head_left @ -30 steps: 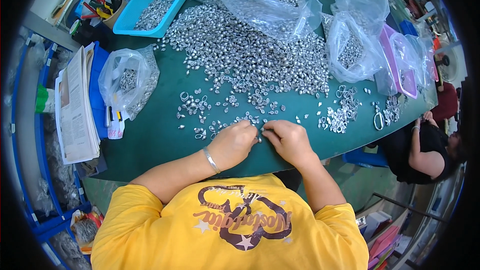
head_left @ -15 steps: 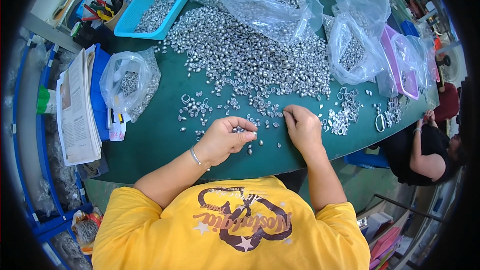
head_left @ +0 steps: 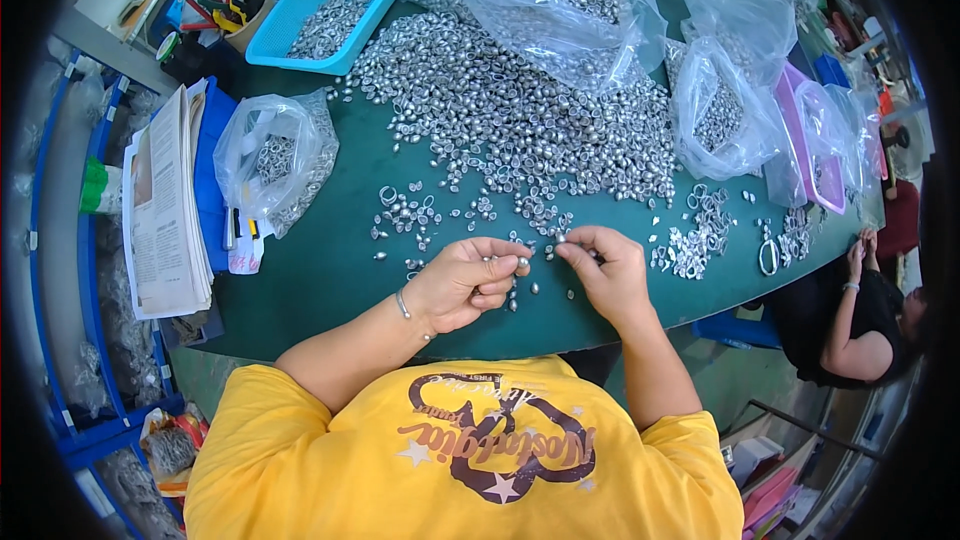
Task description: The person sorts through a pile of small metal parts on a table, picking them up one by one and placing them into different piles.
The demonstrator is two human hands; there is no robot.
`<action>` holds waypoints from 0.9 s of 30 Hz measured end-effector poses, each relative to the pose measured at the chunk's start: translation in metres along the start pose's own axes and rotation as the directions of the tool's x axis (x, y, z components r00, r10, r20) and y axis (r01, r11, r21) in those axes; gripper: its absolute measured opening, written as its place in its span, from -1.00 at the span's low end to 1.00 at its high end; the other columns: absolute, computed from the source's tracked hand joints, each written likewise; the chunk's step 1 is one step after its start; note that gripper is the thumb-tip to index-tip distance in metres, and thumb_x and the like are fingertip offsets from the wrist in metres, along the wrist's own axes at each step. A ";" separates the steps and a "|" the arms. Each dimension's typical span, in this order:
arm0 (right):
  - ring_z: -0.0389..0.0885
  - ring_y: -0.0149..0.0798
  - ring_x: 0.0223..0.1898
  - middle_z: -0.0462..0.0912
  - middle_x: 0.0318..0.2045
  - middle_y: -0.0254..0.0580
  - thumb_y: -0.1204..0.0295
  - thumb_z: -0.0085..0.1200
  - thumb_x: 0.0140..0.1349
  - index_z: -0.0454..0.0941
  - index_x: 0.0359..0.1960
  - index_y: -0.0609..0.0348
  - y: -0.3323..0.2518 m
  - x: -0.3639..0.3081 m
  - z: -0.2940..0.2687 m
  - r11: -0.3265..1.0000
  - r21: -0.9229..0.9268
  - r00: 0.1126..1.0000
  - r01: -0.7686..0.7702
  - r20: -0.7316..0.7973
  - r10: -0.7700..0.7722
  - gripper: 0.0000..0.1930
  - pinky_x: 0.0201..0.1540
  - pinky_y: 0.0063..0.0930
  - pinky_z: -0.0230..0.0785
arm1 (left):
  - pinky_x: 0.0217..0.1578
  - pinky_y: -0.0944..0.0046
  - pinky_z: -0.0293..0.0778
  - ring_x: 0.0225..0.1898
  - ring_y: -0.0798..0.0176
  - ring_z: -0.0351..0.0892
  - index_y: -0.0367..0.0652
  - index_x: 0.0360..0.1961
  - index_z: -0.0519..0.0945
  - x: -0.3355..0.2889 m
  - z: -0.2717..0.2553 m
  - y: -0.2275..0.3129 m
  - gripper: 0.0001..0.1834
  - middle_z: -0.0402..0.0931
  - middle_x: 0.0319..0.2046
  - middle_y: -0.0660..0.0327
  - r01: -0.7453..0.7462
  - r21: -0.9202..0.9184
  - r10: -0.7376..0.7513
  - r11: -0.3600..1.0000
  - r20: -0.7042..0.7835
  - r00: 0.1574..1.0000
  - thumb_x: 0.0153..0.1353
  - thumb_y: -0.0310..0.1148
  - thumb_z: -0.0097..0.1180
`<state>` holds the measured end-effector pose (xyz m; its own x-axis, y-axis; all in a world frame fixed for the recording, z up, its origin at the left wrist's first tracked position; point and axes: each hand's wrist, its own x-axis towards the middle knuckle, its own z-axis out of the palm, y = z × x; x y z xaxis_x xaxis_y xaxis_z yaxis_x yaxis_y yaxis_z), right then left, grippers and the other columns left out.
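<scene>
My left hand (head_left: 466, 286) is curled closed above the near part of the table, with a small silver oval metal piece (head_left: 523, 262) between thumb and forefinger. Whether more pieces lie in its palm is hidden. Just to its right, my right hand (head_left: 612, 276) pinches another small silver piece (head_left: 561, 237) at its fingertips. The two hands are close together but apart. Beyond them spreads a large heap of silver oval pieces (head_left: 520, 120), some showing a hollow side. A few loose ones, such as a silver piece (head_left: 535, 288), lie between the hands.
A turquoise basket (head_left: 262, 48) stands far left, near a plastic bag of rings (head_left: 235, 155) and a stack of papers (head_left: 165, 210). Open plastic bags (head_left: 690, 130) and a pink tray (head_left: 825, 170) are at right. Flat silver parts (head_left: 690, 250) lie right of my hand. Another person (head_left: 850, 330) sits far right.
My left hand's fingers have curled in, hiding the pieces seen in its palm before, and one shows at its fingertips. My right hand has come closer, now with a piece showing in its pinch.
</scene>
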<state>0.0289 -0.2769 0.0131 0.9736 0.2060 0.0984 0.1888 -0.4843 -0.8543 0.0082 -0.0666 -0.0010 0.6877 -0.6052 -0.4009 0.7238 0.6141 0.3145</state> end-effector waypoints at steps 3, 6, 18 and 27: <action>0.57 -0.32 -0.50 0.61 -0.47 -0.15 0.52 0.17 0.06 0.58 -0.35 0.24 -0.012 -0.005 0.004 0.992 0.124 0.995 0.031 0.094 -0.043 -0.89 -0.44 -0.55 0.39 | -0.65 0.60 0.17 -0.59 0.54 0.21 -0.27 -0.22 0.50 0.000 0.004 0.003 -0.87 0.48 -0.38 0.20 0.002 -0.034 -0.002 0.999 -0.010 1.000 0.23 -0.48 0.00; 0.60 -0.26 -0.45 0.62 -0.45 -0.13 0.55 0.15 0.06 0.57 -0.32 0.23 -0.020 -0.008 0.007 0.972 0.198 0.976 0.131 0.147 -0.161 -0.87 -0.41 -0.51 0.41 | -0.65 0.60 0.17 -0.58 0.53 0.22 -0.23 -0.27 0.49 0.000 0.010 0.004 -0.90 0.45 -0.43 0.23 0.005 0.030 -0.003 1.000 -0.074 0.997 0.23 -0.44 0.02; 0.49 -0.41 -0.62 0.56 -0.57 -0.20 0.57 0.22 -0.01 0.58 -0.35 0.24 -0.028 -0.014 0.025 0.971 0.131 0.980 0.199 -0.051 -0.194 -0.85 -0.57 -0.62 0.33 | -0.62 0.62 0.17 -0.58 0.56 0.22 -0.25 -0.25 0.48 0.000 0.002 -0.001 -0.89 0.45 -0.39 0.24 0.015 -0.027 -0.015 1.000 0.003 1.000 0.26 -0.44 -0.02; 0.47 -0.38 -0.47 0.50 -0.47 -0.27 0.21 -0.22 0.30 0.43 -0.28 0.08 -0.007 -0.007 0.051 -0.346 0.736 0.657 -0.582 0.677 0.332 -0.75 -0.56 -0.51 0.30 | -0.49 0.41 0.32 -0.51 0.41 0.35 -0.27 -0.39 0.46 0.010 0.033 -0.006 -0.89 0.44 -0.33 0.14 -0.522 0.444 0.560 0.728 0.052 0.827 -0.01 -0.58 0.00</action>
<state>0.0146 -0.2315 -0.0075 0.6158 0.5497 -0.5645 -0.7267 0.6732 -0.1371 0.0122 -0.0927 0.0215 0.9770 -0.1822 -0.1107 0.1933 0.5383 0.8203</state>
